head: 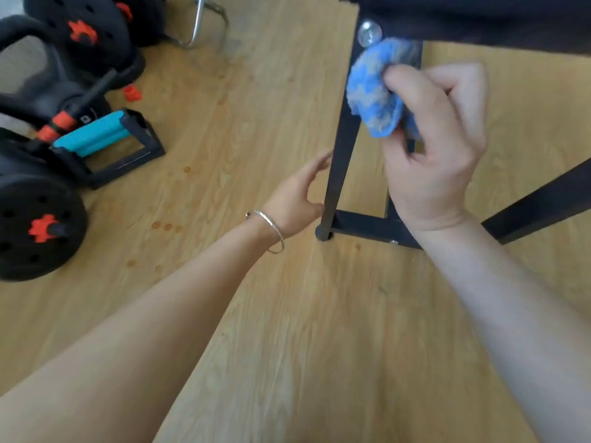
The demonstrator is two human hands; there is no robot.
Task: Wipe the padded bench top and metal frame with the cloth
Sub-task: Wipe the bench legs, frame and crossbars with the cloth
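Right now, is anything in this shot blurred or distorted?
Head view: the right hand and blue cloth are slightly motion-blurred; planks of the wooden floor fan outward from wide-angle distortion; light is soft and even, with only faint shadows.

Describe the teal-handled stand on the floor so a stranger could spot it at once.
Start at the heap of black weights on the wooden floor, left of the bench leg. At the heap's right edge sits a low black stand. It alone carries a teal grip; its neighbours show only red-orange parts.
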